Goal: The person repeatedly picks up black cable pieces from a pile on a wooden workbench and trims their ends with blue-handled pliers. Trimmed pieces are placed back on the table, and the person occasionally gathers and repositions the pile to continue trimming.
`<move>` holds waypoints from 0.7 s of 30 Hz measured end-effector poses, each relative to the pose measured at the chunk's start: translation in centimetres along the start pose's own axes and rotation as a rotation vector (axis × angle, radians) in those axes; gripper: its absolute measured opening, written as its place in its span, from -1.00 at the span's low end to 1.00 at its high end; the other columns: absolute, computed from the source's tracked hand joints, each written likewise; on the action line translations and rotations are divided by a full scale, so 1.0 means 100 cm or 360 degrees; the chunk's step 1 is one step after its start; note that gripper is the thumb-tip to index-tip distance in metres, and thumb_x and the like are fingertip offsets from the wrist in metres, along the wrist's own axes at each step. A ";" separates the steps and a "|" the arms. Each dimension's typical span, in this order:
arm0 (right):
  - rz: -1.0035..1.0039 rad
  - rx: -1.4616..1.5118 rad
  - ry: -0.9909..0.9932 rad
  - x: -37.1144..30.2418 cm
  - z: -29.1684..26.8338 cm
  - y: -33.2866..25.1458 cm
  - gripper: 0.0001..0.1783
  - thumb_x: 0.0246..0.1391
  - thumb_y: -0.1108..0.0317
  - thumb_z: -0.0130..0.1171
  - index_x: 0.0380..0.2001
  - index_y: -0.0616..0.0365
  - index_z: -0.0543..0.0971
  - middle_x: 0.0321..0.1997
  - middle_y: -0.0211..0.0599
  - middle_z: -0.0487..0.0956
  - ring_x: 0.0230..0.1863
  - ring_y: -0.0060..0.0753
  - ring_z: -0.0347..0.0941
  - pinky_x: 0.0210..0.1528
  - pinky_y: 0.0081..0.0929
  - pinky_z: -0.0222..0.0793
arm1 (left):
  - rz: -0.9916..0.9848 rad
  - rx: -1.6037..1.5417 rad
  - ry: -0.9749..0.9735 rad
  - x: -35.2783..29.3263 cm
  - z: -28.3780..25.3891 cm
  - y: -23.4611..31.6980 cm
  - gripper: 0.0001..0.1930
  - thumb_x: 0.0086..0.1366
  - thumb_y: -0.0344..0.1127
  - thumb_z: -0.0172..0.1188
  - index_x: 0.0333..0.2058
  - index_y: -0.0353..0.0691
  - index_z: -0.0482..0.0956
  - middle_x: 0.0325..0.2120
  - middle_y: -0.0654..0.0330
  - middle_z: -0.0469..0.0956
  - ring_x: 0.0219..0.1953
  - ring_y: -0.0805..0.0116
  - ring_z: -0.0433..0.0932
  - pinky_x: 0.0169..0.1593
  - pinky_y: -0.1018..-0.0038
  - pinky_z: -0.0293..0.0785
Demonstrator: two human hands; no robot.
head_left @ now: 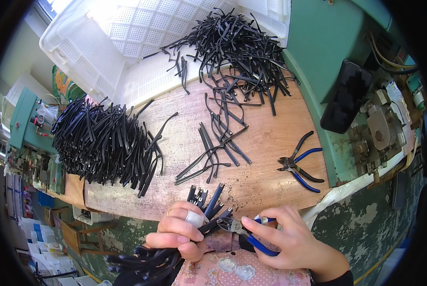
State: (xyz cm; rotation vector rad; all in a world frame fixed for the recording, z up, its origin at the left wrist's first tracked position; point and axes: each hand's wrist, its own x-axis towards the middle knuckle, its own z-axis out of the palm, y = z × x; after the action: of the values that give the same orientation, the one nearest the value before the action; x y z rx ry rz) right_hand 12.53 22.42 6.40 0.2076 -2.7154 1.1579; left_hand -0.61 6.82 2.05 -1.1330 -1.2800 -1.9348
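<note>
Black strips (149, 260), bundled: clasped in left hand (181, 229), long axis slanting from lower left to upper right; right hand (285, 236), just beside, curled round pliers (237, 227), nose at strips' upper ends.

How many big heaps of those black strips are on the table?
2. The left heap lies at the left end of the table; the far heap lies across it, by the white crate. Not counted: loose strips and the bunch in the left hand.
</note>
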 end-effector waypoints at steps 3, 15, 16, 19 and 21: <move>0.0029 0.0000 -0.0053 -0.004 0.000 0.002 -0.27 -0.37 0.41 0.39 0.06 -0.05 0.56 -0.15 -0.25 0.41 -0.30 -0.27 0.39 -0.20 -0.37 0.34 | -0.0062 -0.0087 -0.0137 0.004 -0.006 0.002 -0.79 0.41 -0.19 -0.03 -0.31 -0.04 0.12 -0.57 0.35 0.29 -0.69 0.53 0.24 -0.51 0.52 0.38; 0.0075 0.0130 0.0019 -0.012 0.008 0.006 -0.32 -0.30 0.40 0.41 0.06 -0.04 0.56 -0.16 -0.27 0.44 -0.21 -0.24 0.45 -0.17 -0.37 0.38 | -0.1422 -0.0268 -0.0368 0.068 -0.039 -0.042 -0.81 0.17 -0.33 0.22 -0.43 -0.18 0.35 -0.20 0.10 0.47 0.01 0.28 0.41 0.05 0.24 0.38; 0.0066 0.0114 0.0004 -0.011 0.008 0.006 -0.32 -0.30 0.40 0.41 0.06 -0.05 0.56 -0.16 -0.27 0.44 -0.20 -0.24 0.45 -0.16 -0.37 0.38 | -0.1274 0.0061 -0.0683 0.072 -0.043 -0.050 -0.81 0.16 -0.36 0.25 -0.44 -0.21 0.37 -0.25 0.11 0.51 -0.01 0.30 0.44 0.03 0.29 0.39; 0.0067 0.0115 -0.0015 -0.012 0.008 0.007 -0.32 -0.29 0.39 0.41 0.06 -0.05 0.56 -0.15 -0.28 0.44 -0.20 -0.24 0.44 -0.15 -0.38 0.37 | -0.1588 0.0762 -0.0825 0.080 -0.029 -0.045 -0.79 0.12 -0.34 0.29 -0.36 -0.32 0.47 -0.55 0.19 0.54 -0.48 0.37 0.54 -0.32 0.45 0.47; 0.0085 0.0118 -0.0009 -0.013 0.008 0.009 -0.32 -0.29 0.39 0.40 0.06 -0.05 0.56 -0.15 -0.28 0.44 -0.20 -0.25 0.44 -0.14 -0.37 0.37 | -0.1265 0.1335 -0.1333 0.083 -0.028 -0.048 -0.73 0.10 -0.28 0.26 -0.32 -0.36 0.49 -0.54 0.02 0.57 -0.46 0.03 0.60 -0.36 0.33 0.49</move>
State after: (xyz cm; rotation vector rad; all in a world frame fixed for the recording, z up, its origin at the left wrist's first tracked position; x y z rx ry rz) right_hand 13.57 22.52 4.92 0.1496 -2.7009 1.2754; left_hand -9.52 6.13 6.57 -1.0414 -2.9606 -0.9894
